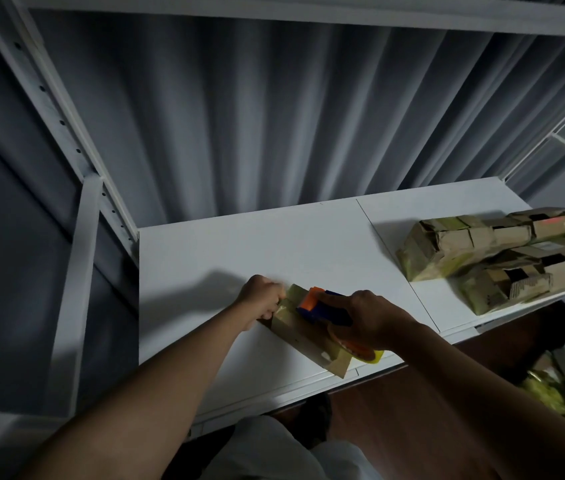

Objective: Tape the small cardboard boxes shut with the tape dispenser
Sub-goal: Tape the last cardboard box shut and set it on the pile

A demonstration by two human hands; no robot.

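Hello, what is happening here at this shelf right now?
A person is taping a small cardboard box on a white shelf. The left hand grips the box's far end to steady it. The right hand holds a blue and orange tape dispenser on top of the box, which already shows yellowish tape. A pile of taped boxes lies further right on the shelf.

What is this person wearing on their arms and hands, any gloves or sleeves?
Nothing shows on either. The left hand and right hand are bare, without gloves, rings or a watch. Both forearms are uncovered right to the picture's lower edge, so no sleeve is in view.
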